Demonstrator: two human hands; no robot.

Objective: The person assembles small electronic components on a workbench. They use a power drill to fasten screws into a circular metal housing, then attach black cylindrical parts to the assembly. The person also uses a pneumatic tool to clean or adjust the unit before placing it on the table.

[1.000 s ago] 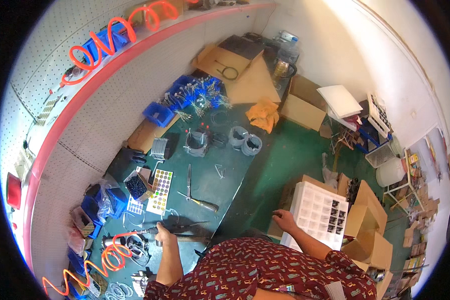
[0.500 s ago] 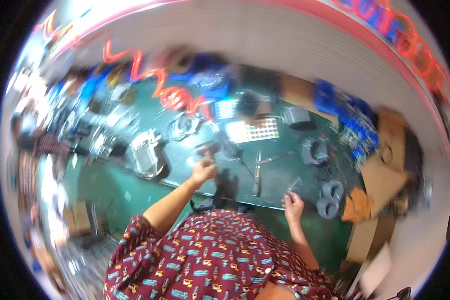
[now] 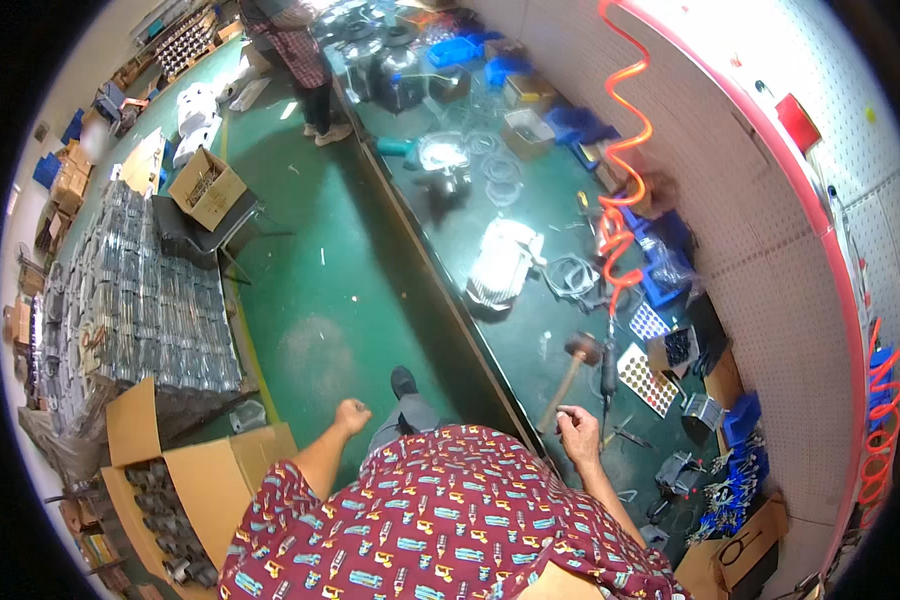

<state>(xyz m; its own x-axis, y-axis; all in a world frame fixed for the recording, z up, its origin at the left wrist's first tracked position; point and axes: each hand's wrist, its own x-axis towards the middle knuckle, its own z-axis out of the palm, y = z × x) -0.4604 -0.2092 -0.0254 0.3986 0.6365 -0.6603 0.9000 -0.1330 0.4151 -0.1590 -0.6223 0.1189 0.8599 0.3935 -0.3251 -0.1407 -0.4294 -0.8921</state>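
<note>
My left hand [image 3: 352,415] hangs over the green floor beside my leg, its fingers curled in and nothing visible in them. At the bench edge is my right hand [image 3: 578,432], thumb and fingers pinched together; what they hold, if anything, is too small to make out. Just left of it a mallet [image 3: 568,384] with a brown head and a wooden handle lies on the green bench top. A dark air screwdriver [image 3: 608,372] on an orange coiled hose lies beyond the mallet's head.
Farther along the bench sits a finned metal housing [image 3: 505,262] beside a coiled grey cable [image 3: 570,276]. Sticker sheets [image 3: 648,380] lie to the right. An open carton of dark parts [image 3: 220,470] and stacked metal parts [image 3: 160,310] stand at left. Another person [image 3: 295,50] stands far off.
My view and body have turned left toward the floor. My left hand, earlier at the mallet's handle, is now away from it, and the mallet lies on the bench. My right hand stays pinched.
</note>
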